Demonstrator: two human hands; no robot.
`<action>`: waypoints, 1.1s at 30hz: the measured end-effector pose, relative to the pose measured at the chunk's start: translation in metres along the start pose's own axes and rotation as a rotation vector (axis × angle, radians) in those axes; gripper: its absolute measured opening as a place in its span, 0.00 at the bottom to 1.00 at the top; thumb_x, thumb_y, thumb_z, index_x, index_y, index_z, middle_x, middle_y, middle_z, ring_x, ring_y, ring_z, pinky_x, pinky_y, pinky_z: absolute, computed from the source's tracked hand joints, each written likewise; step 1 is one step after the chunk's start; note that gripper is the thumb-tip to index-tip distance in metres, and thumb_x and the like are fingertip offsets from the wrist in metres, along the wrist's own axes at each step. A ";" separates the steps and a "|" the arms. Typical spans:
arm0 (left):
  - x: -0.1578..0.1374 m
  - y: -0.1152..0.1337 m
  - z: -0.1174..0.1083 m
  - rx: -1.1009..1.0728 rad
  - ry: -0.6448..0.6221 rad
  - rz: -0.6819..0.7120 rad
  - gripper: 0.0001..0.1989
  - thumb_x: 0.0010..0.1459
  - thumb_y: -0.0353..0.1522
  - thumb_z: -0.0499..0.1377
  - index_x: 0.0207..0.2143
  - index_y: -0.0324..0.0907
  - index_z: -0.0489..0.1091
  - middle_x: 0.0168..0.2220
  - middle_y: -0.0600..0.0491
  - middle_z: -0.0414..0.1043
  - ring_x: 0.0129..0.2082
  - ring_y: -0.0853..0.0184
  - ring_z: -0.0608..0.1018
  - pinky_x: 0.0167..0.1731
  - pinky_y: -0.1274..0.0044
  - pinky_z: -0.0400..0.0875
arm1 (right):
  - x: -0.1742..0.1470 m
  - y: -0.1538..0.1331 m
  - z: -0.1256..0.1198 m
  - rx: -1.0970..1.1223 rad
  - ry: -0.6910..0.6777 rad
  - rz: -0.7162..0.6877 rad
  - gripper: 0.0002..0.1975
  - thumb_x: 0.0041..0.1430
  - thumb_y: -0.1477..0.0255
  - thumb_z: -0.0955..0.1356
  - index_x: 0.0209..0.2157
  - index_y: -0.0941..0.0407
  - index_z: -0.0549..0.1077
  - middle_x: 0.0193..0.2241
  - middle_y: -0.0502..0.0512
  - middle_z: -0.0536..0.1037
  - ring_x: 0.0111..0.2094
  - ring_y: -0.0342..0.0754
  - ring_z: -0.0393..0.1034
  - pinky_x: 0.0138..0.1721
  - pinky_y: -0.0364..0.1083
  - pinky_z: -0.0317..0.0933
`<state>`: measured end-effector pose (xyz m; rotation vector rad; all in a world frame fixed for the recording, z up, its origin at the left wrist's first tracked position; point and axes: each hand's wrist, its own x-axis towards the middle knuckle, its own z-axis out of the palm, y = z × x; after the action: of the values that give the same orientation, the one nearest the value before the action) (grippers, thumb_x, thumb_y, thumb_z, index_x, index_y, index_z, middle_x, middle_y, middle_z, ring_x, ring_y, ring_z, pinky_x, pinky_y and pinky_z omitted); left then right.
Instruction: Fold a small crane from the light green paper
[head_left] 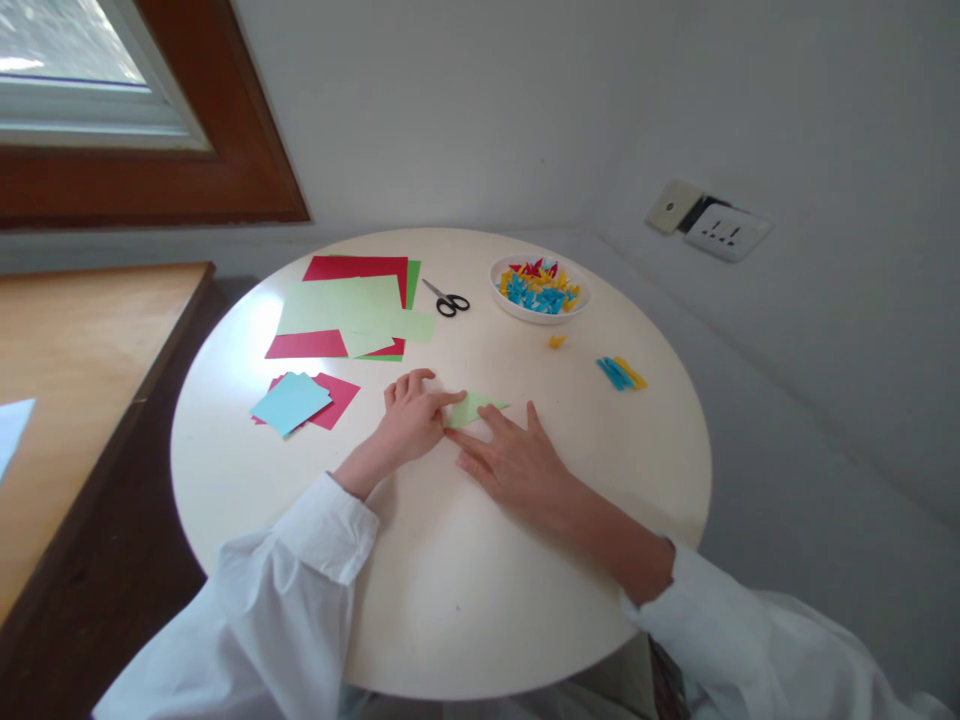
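Note:
A small piece of light green paper (pixel 469 408), folded to a pointed shape, lies on the white round table (pixel 480 620) in front of me. My left hand (pixel 415 420) holds its left end, index finger on top and the other fingers loosely curled; the thumb is partly hidden. From the right, my right hand (pixel 519 458) reaches over with fingers spread and stretched out, fingertips pressing along the paper's lower edge. Part of the paper is covered by fingers.
Green and red sheets (pixel 337 300) lie at the back left, beside black-handled scissors (pixel 447 301). Blue and red paper squares (pixel 292 402) are nearer. At right are a white bowl (pixel 543 319) of folded paper cranes, one yellow folded piece (pixel 556 342) and blue and yellow strips (pixel 621 373).

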<state>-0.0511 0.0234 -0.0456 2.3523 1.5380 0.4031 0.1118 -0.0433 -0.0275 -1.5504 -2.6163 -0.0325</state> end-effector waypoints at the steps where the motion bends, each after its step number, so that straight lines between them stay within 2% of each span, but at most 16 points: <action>1: 0.000 0.000 0.000 -0.002 -0.003 -0.004 0.22 0.59 0.28 0.47 0.50 0.55 0.69 0.53 0.47 0.55 0.57 0.54 0.57 0.54 0.58 0.52 | 0.000 -0.001 -0.002 -0.006 -0.009 -0.003 0.19 0.65 0.62 0.55 0.55 0.45 0.64 0.48 0.64 0.69 0.56 0.57 0.58 0.53 0.72 0.43; 7: 0.003 0.000 -0.001 -0.006 -0.012 -0.010 0.22 0.58 0.28 0.48 0.51 0.55 0.69 0.53 0.47 0.55 0.57 0.53 0.57 0.55 0.58 0.51 | 0.000 -0.001 -0.004 -0.018 -0.034 -0.026 0.19 0.65 0.65 0.56 0.55 0.46 0.63 0.50 0.64 0.70 0.57 0.57 0.57 0.53 0.72 0.43; 11: 0.002 0.004 -0.003 -0.004 -0.017 -0.025 0.20 0.58 0.30 0.48 0.50 0.55 0.70 0.53 0.47 0.56 0.57 0.54 0.57 0.55 0.58 0.51 | -0.001 0.002 0.004 0.038 0.019 0.029 0.22 0.66 0.65 0.54 0.59 0.54 0.59 0.53 0.66 0.68 0.57 0.54 0.58 0.57 0.66 0.43; 14: 0.001 0.005 -0.004 0.003 -0.019 -0.027 0.20 0.59 0.31 0.48 0.50 0.55 0.69 0.53 0.47 0.56 0.57 0.54 0.57 0.55 0.57 0.51 | -0.003 0.005 0.008 0.102 0.029 0.090 0.22 0.66 0.67 0.53 0.57 0.60 0.61 0.54 0.65 0.68 0.56 0.52 0.60 0.59 0.61 0.44; 19: 0.001 0.005 -0.004 0.000 -0.015 -0.029 0.20 0.58 0.29 0.48 0.50 0.55 0.69 0.53 0.47 0.56 0.58 0.55 0.57 0.55 0.58 0.50 | -0.005 0.005 0.006 0.119 0.023 0.098 0.19 0.66 0.67 0.54 0.53 0.54 0.65 0.55 0.63 0.67 0.57 0.52 0.59 0.58 0.65 0.42; 23: -0.002 0.005 -0.006 0.008 -0.026 -0.002 0.18 0.59 0.35 0.51 0.51 0.54 0.68 0.53 0.46 0.55 0.58 0.54 0.56 0.55 0.58 0.51 | -0.005 0.005 0.005 0.127 0.016 0.090 0.19 0.66 0.68 0.54 0.54 0.52 0.65 0.56 0.62 0.67 0.58 0.52 0.59 0.58 0.66 0.42; 29: -0.002 0.002 -0.005 0.073 -0.017 0.035 0.19 0.57 0.39 0.55 0.52 0.54 0.67 0.53 0.46 0.55 0.57 0.54 0.58 0.54 0.60 0.54 | -0.006 0.009 0.012 0.133 0.082 0.093 0.19 0.66 0.70 0.54 0.52 0.57 0.67 0.54 0.61 0.69 0.56 0.50 0.61 0.59 0.62 0.43; 33: -0.002 0.000 -0.003 0.098 -0.018 0.048 0.19 0.57 0.39 0.55 0.52 0.56 0.67 0.53 0.46 0.56 0.57 0.55 0.58 0.54 0.60 0.54 | -0.009 0.018 0.016 0.065 0.171 0.163 0.19 0.66 0.71 0.54 0.51 0.58 0.68 0.53 0.62 0.71 0.55 0.52 0.63 0.59 0.62 0.42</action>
<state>-0.0533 0.0222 -0.0428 2.4640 1.5282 0.3238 0.1306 -0.0413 -0.0446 -1.6539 -2.3322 -0.0630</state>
